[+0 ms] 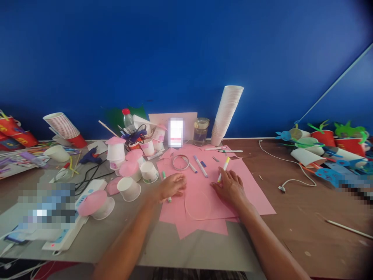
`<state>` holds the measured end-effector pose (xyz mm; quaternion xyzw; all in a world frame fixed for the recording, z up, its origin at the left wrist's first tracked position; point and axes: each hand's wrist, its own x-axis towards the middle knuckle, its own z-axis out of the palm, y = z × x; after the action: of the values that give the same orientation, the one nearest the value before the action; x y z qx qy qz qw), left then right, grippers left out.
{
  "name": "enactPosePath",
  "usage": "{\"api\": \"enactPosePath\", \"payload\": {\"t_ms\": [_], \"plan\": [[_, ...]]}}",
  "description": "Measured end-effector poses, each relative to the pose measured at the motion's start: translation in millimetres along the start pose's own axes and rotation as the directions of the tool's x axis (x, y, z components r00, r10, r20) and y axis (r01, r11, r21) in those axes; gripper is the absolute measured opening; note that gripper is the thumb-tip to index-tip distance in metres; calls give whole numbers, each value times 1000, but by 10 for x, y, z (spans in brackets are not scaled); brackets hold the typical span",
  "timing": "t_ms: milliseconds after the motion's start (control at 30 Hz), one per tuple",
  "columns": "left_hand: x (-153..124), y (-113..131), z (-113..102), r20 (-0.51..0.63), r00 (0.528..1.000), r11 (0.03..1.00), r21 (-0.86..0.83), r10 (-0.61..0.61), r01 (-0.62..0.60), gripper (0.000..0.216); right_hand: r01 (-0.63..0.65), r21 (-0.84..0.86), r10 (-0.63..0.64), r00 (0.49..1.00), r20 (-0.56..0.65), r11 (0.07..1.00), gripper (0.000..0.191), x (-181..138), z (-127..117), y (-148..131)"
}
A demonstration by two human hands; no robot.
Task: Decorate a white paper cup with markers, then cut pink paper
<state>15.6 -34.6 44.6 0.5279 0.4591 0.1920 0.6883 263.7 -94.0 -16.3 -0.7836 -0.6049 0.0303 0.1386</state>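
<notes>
My right hand (231,188) rests on the stacked pink paper (250,198), thumb and index finger around a yellow marker (225,164). Over the left part of the paper is my left hand (173,186), its fingers loosely bent and nothing visible in them. A green marker (169,199) lies partly hidden beneath that hand. Between and in front of the hands, a faint round outline (198,206) shows on the top sheet. Just beyond them lie a round ring (173,162), blue-purple markers (201,166) and a small blue cap (203,164).
White paper cups (128,189), some topped with pink paper rounds (92,202), stand left beside a power strip (72,221). A tall cup stack (227,114), a jar (201,132) and a lit phone (176,132) stand behind. Paper-cup crafts (322,138) and a white cable (303,181) lie right.
</notes>
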Motion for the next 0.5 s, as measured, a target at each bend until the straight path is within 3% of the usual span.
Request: {"api": "enactPosePath", "payload": {"t_ms": [133,300,500], "plan": [[24,51,85,-25,1000,974,-228,-1,-4,38,-7,8,7,1000,-5,1000,63,4,-21,3],[2,92,71,-78,996,928,-372,-42,10,28,-22,15,22,1000,18,1000,63,17,-40,23],[65,86,116,-70,983,780,-620,-168,89,9,-15,19,15,1000,6,1000,63,21,16,46]]}}
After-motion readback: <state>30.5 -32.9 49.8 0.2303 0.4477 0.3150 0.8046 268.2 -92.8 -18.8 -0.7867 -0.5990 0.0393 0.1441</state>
